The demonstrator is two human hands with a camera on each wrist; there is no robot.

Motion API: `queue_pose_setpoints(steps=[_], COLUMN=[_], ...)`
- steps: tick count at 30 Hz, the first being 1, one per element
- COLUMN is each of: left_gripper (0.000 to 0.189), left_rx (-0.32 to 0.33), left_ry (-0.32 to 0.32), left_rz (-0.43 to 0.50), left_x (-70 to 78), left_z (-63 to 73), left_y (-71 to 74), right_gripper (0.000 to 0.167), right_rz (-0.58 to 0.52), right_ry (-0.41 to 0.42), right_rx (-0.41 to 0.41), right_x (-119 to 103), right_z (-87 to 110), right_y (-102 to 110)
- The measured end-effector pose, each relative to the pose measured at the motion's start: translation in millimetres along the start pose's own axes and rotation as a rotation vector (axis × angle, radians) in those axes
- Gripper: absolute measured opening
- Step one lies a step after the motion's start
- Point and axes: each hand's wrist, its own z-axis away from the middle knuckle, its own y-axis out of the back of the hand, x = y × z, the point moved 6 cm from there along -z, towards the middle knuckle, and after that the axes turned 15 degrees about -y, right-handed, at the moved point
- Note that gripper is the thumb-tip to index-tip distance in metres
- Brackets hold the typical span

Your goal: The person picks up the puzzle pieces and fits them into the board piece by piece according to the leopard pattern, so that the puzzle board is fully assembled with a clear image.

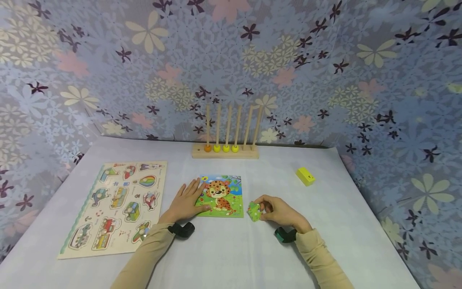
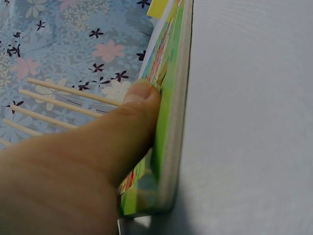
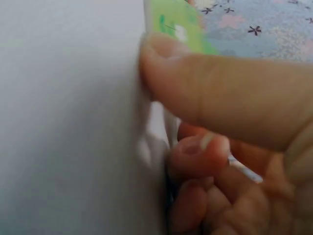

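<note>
A small leopard jigsaw board [image 1: 221,196] lies flat on the white table [image 1: 231,249]. My left hand [image 1: 187,200] rests flat on the board's left edge, fingers straight; in the left wrist view the thumb [image 2: 132,122] presses on the board [image 2: 168,147]. Just right of the board, my right hand [image 1: 276,208] pinches a green jigsaw piece [image 1: 254,211] at table level. In the right wrist view the thumb [image 3: 195,83] covers most of the green piece [image 3: 176,22].
A large vehicle peg puzzle [image 1: 115,204] lies at the left. A wooden rod rack [image 1: 225,138] with a few beads stands at the back by the flowered wall. A yellow block [image 1: 305,176] sits at the right rear.
</note>
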Motion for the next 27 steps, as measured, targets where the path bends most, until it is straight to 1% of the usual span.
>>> queue_pose_setpoints(steps=[4,6,8,10,13,15,17,20,22,24,27], left_gripper=[0.085,0.085,0.085,0.086,0.086,0.086,0.085,0.088,0.092,0.098,0.105], left_rx=[-0.002,0.0,0.005,0.0,0.002,-0.005,-0.004,-0.007,-0.007,-0.013,-0.022], left_ry=[0.002,0.001,-0.005,-0.004,-0.011,-0.008,-0.01,-0.002,0.0,0.002,0.003], left_rz=[-0.003,-0.006,-0.005,-0.008,-0.006,-0.01,-0.012,-0.015,-0.014,-0.016,-0.023], left_x=[0.1,-0.3,-0.5,-1.1,-0.9,-1.0,-0.2,0.8,1.5,2.0,1.6], left_z=[-0.1,-0.1,0.0,0.1,0.2,0.4,0.5,0.8,0.8,0.8,0.8], left_y=[1.5,2.0,2.0,0.8,-1.2,-2.7,-2.8,-1.5,0.1,1.5,3.4], right_gripper=[0.015,0.01,0.012,0.015,0.02,0.021,0.022,0.021,0.02,0.02,0.019], right_rz=[-0.061,-0.07,-0.08,-0.122,-0.204,-0.246,-0.262,-0.289,-0.288,-0.28,-0.23], right_ry=[-0.051,-0.072,-0.083,-0.099,-0.125,-0.138,-0.13,-0.101,-0.068,-0.045,-0.03], right_rx=[0.099,0.138,0.159,0.168,0.173,0.165,0.151,0.119,0.103,0.087,0.085], right_x=[0.1,-0.4,-0.8,-2.6,-11.8,-23.4,-39.1,-63.3,-76.1,-83.8,-87.0], right_z=[-3.7,-7.8,-13.6,-20.7,-32.5,-40.9,-49.0,-60.3,-66.5,-71.6,-76.9], right_y=[6.8,10.2,13.7,17.0,17.7,12.7,4.4,-12.7,-25.1,-38.1,-54.2])
